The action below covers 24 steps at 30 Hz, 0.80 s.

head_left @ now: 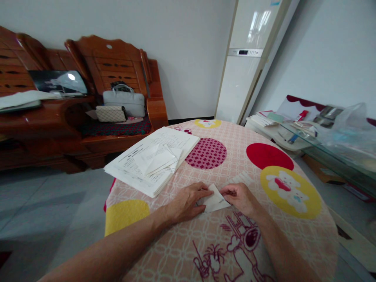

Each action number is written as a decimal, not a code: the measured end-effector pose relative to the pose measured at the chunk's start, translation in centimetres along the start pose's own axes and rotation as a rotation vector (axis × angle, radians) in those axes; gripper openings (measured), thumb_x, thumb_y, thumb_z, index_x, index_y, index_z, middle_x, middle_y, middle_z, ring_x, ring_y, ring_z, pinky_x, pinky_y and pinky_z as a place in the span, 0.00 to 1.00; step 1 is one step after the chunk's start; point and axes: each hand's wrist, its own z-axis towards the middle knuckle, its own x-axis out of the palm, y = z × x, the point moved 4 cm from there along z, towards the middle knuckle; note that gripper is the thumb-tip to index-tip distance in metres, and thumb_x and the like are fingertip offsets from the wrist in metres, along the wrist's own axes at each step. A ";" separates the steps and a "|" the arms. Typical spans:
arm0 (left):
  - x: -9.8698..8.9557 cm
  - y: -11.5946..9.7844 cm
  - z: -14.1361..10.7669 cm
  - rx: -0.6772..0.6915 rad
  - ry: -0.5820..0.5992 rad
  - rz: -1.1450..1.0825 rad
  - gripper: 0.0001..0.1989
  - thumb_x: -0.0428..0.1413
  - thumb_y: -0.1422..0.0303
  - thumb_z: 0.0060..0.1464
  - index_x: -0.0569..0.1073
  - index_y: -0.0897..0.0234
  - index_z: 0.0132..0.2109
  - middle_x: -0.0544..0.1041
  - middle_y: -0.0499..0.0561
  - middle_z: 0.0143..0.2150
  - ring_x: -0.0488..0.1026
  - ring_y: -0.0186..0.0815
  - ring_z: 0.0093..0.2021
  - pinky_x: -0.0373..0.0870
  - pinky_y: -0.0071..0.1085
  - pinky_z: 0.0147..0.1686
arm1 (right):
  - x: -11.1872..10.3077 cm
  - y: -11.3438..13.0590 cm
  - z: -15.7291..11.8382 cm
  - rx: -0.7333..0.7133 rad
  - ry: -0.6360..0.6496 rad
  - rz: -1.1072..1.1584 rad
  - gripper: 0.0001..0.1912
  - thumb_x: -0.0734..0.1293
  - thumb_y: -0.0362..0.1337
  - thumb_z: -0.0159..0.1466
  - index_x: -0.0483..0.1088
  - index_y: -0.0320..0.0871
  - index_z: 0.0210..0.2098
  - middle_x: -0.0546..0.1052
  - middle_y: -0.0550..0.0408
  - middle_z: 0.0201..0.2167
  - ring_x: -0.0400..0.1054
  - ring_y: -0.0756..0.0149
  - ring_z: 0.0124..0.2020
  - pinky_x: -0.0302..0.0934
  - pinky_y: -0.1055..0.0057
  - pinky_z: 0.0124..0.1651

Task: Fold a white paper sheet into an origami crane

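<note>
A small folded sheet of white paper (215,201) lies on the patterned tablecloth in front of me. My left hand (190,201) rests on its left side, thumb and index finger spread apart and pressing it down. At the paper's right corner, the fingers of my right hand (241,199) are curled in a pinch; their tips are partly hidden. Just beyond the right hand lies a pale strip of paper (242,178). Further off to the left is a stack of printed sheets (138,154), with several folded white papers (160,158) on top.
The round table (182,239) has a pink cloth with colored circles. At right stands a glass shelf (317,150) with a plastic bag (343,121) and papers. A wooden chair (120,64) holds a grey bag (129,102). An air conditioner (243,78) stands behind.
</note>
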 end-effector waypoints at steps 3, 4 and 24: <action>0.0 -0.1 -0.1 0.004 0.002 0.007 0.27 0.57 0.74 0.51 0.69 0.59 0.59 0.70 0.54 0.54 0.67 0.41 0.54 0.65 0.36 0.55 | 0.0 0.3 0.0 -0.020 -0.019 -0.070 0.14 0.62 0.28 0.58 0.79 0.41 0.35 0.80 0.55 0.29 0.71 0.66 0.30 0.60 0.74 0.32; 0.0 0.0 -0.1 0.005 0.004 0.009 0.27 0.57 0.74 0.51 0.69 0.58 0.59 0.69 0.54 0.54 0.67 0.40 0.54 0.65 0.36 0.55 | 0.0 0.5 -0.1 -0.022 -0.017 -0.099 0.13 0.61 0.28 0.58 0.79 0.41 0.34 0.80 0.55 0.29 0.71 0.66 0.30 0.60 0.74 0.32; 0.4 -0.7 0.1 0.115 0.076 0.160 0.22 0.54 0.59 0.60 0.68 0.52 0.60 0.66 0.55 0.59 0.66 0.44 0.55 0.66 0.39 0.55 | -1.8 0.7 -1.6 0.080 0.058 -0.118 0.06 0.63 0.27 0.52 0.72 0.40 0.25 0.72 0.59 0.20 0.63 0.71 0.23 0.53 0.77 0.24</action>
